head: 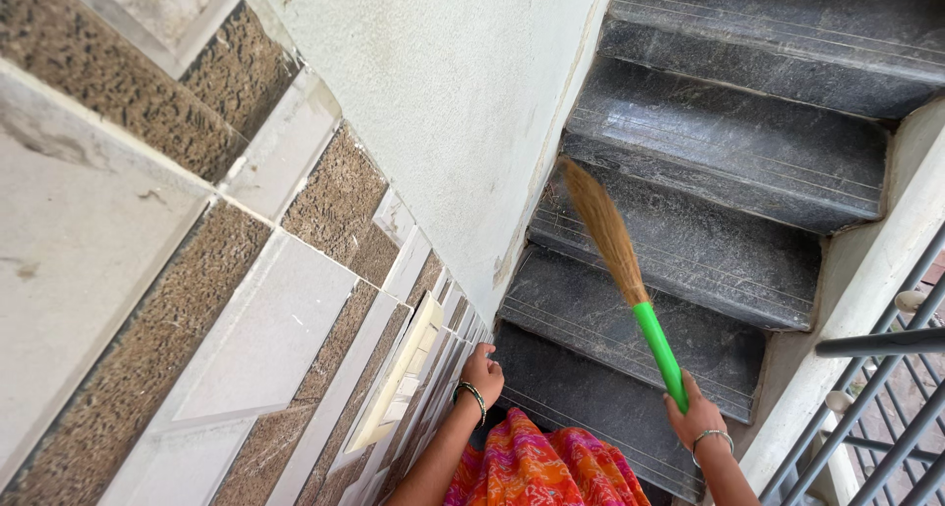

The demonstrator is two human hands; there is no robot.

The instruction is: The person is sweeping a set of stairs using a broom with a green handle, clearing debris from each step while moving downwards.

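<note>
While climbing dark stone stairs (728,152) beside a tiled wall (226,299), sweeping with a grass broom (630,280).
Right hand (697,417) wrapped around the green handle, bristles on an upper step; left hand (481,371) curled against the wall. Slip likely if footing shifts on smooth, narrow treads.

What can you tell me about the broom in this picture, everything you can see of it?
The broom has a bright green handle that looks like smooth plastic and a long, tapering head of tan grass-like bristles. It slants up and to the left, bristle tip pointing toward the wall above a dark stone stair step. The right hand is closed around the bottom end of the handle. Whether the bristles touch the step or wall cannot be told. The left hand is off the broom, against the tiled wall.
</note>
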